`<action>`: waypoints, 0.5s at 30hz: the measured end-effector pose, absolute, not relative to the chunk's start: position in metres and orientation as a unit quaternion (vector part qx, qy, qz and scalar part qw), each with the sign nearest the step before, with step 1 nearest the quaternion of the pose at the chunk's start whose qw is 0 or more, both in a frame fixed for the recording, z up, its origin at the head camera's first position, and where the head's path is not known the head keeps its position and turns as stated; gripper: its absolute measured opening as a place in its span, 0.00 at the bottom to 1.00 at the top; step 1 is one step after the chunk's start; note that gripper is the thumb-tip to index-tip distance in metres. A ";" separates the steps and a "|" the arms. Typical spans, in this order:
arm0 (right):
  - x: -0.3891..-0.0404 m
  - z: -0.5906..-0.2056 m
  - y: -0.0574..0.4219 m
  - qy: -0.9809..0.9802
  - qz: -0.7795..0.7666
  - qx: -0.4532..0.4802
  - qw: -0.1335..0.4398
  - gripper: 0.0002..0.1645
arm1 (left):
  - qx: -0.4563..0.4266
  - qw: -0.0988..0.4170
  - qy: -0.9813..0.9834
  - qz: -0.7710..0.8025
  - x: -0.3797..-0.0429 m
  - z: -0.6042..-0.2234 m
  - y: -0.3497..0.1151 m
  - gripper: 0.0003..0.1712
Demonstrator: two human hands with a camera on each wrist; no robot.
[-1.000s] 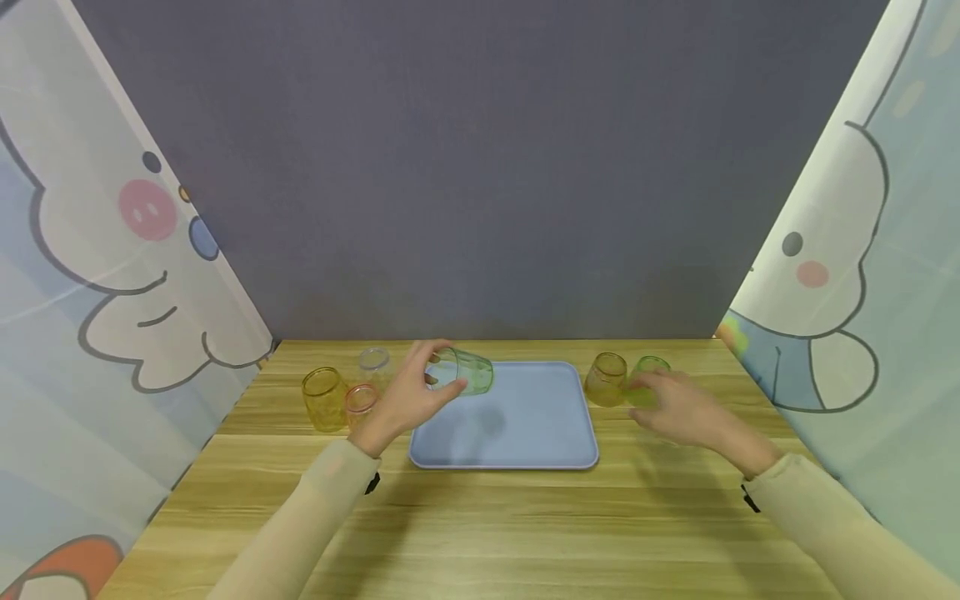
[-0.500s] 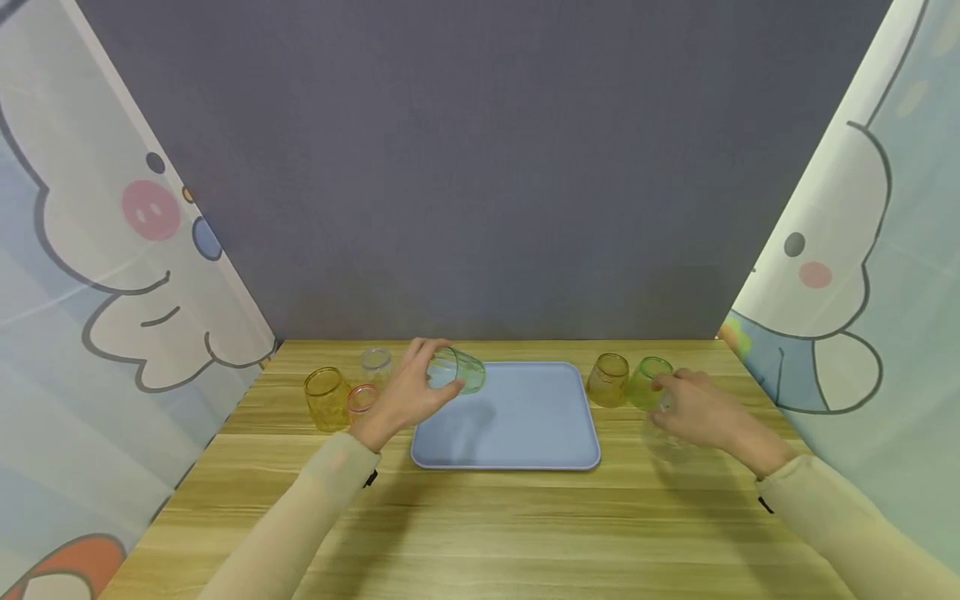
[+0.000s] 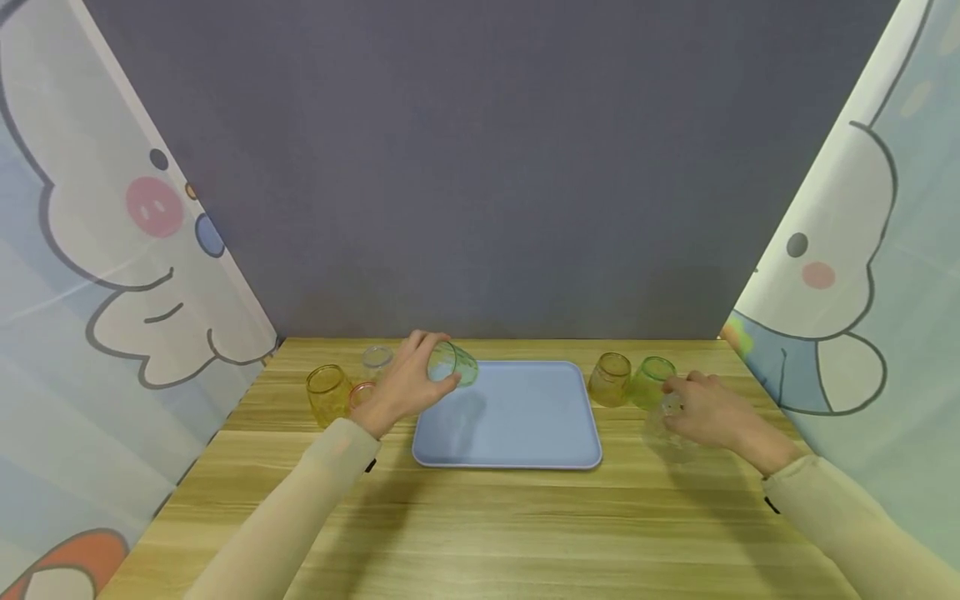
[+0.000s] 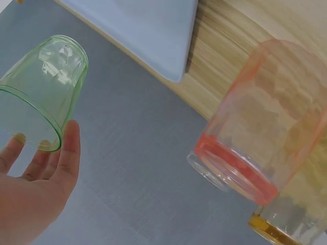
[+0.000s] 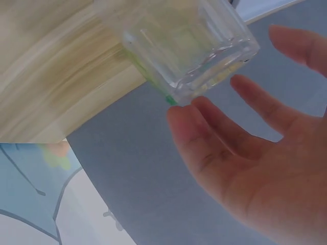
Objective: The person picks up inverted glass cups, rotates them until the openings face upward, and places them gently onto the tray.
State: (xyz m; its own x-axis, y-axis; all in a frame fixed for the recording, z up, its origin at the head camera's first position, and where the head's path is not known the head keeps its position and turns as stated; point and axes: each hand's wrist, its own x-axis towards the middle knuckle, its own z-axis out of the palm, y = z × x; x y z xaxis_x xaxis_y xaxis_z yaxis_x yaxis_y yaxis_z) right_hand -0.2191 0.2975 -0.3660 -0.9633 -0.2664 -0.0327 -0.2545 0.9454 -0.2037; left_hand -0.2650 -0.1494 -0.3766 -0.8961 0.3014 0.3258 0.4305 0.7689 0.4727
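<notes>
My left hand (image 3: 405, 379) holds a pale green glass (image 3: 461, 367) by its rim, tipped on its side over the left back of a light blue tray (image 3: 517, 421). In the left wrist view the fingers (image 4: 70, 148) lie along the glass's wide mouth, base pointing away. My right hand (image 3: 705, 410) is at a clear glass (image 5: 189, 46) standing upside down right of the tray. Its fingertips are right at the thick base, while the thumb (image 5: 301, 46) stands apart from it. Behind the clear glass is another green glass (image 3: 651, 382), partly covered.
An amber glass (image 3: 609, 382) stands between the tray and the right green glass. To the tray's left are a yellow glass (image 3: 327, 396), a red-tinted glass (image 4: 265, 112) and a clear glass (image 3: 377, 358). A dark grey panel (image 3: 487, 183) rises behind the wooden table (image 3: 525, 533).
My right hand has shifted right from in front of the green glass, leaving it and the clear glass more visible. The left hand has drawn the tilted glass slightly left.
</notes>
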 end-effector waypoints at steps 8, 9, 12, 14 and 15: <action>-0.222 -0.370 0.302 0.985 -0.104 -0.132 0.024 0.31 | -0.198 0.122 -0.948 -0.217 -0.272 -0.380 -0.150 0.35; -0.223 -0.370 0.302 0.985 -0.105 -0.133 0.024 0.31 | -0.198 0.120 -0.950 -0.208 -0.272 -0.381 -0.151 0.35; -0.224 -0.372 0.303 0.985 -0.107 -0.133 0.026 0.31 | -0.196 0.115 -0.955 -0.189 -0.273 -0.382 -0.152 0.35; -0.225 -0.372 0.303 0.985 -0.106 -0.133 0.028 0.32 | -0.194 0.114 -0.957 -0.182 -0.274 -0.382 -0.152 0.36; -0.225 -0.373 0.303 0.985 -0.106 -0.133 0.030 0.32 | -0.192 0.113 -0.958 -0.179 -0.275 -0.383 -0.152 0.36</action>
State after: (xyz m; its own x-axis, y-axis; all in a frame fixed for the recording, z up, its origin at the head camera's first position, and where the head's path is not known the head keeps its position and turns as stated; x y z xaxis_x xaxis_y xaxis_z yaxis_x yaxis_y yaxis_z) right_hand -0.2254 0.3030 -0.3727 -0.9629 -0.2682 -0.0299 -0.2557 0.9422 -0.2166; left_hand -0.2750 -0.1523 -0.3827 -0.9004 0.3277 0.2860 0.4090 0.8618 0.3001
